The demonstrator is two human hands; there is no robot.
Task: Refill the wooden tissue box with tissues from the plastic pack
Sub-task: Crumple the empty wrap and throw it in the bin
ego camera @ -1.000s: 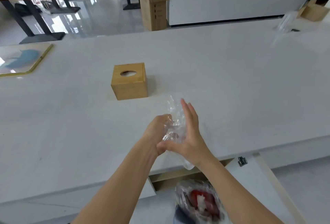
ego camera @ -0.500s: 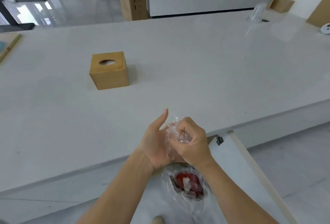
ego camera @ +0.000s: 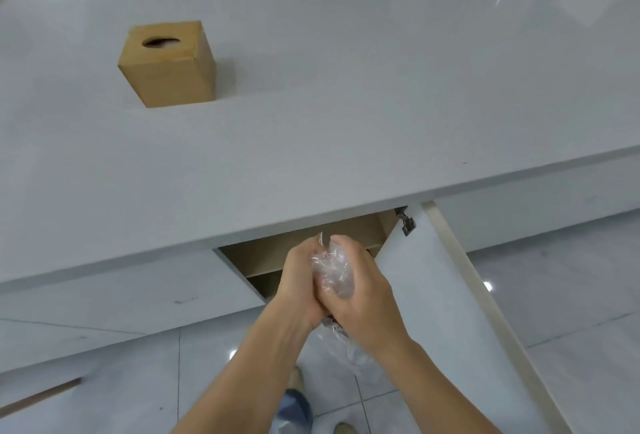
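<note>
Both hands are balled up together just off the near edge of the bench [ego camera: 311,143], squashing a wad of clear crinkly plastic wrap [ego camera: 331,269] between them. The left hand [ego camera: 300,286] is curled in from one side and the right hand [ego camera: 363,298] wraps over the other, so each grip is pressed tight on the plastic with the fingers folded in, nothing spread. The wad pokes out at the top between the two thumbs, and a looser tail of the same film hangs down below the grip, under the right wrist. I can't tell if any tissues are inside it; it just looks like scrunched film.

The wooden tissue box [ego camera: 168,65] sits on the bench well up and to the left of the grip, upright, alone, with the oval slot in its lid facing up. No tissue sticks out of the slot, though something pale shows inside the hole.

Right behind the grip, under the bench lip, there's an open cabinet [ego camera: 311,243] with a bare wood interior. Its white door [ego camera: 446,312] is swung out just right of the grip, hinge [ego camera: 407,224] visible at the top corner. Straight below the grip you get glossy floor tiles [ego camera: 571,278], a bit of jeans leg and a shoe toe.
</note>
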